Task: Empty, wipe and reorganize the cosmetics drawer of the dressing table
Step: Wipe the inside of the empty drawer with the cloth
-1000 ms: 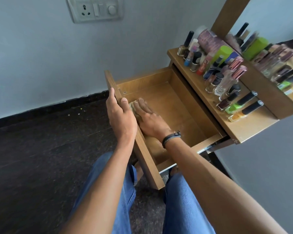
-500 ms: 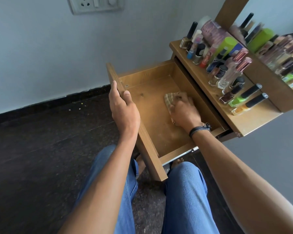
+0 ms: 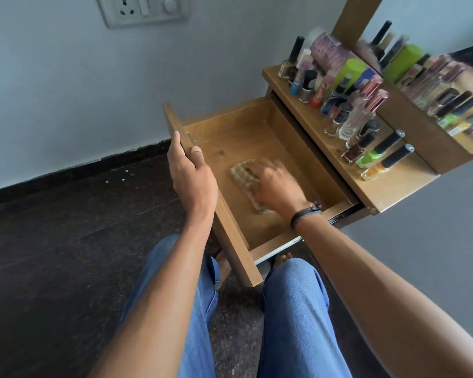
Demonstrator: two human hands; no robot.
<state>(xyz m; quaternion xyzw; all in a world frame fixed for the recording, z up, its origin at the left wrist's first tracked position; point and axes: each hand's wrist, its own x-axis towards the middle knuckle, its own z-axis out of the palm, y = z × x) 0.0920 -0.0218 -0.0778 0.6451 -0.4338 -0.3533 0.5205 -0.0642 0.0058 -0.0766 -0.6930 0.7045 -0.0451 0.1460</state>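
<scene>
The left grip [image 3: 193,177] is clamped on the front of the open drawer [image 3: 227,118]; the right grip [image 3: 275,188] is pressed flat on a checked cloth [image 3: 239,171] inside it; cosmetic bottles [image 3: 350,110] are ranged on the worktop [image 3: 393,188] at two o'clock.

One open drawer [image 3: 238,115], one wiping cloth [image 3: 239,173], two hands [image 3: 193,175], one switch plate [image 3: 142,9], one wristband [image 3: 303,215]

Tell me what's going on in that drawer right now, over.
Left hand grips the drawer front. Right hand presses the cloth flat on the drawer floor. Cosmetics bottles stand on the tabletop, out of the way.
</scene>
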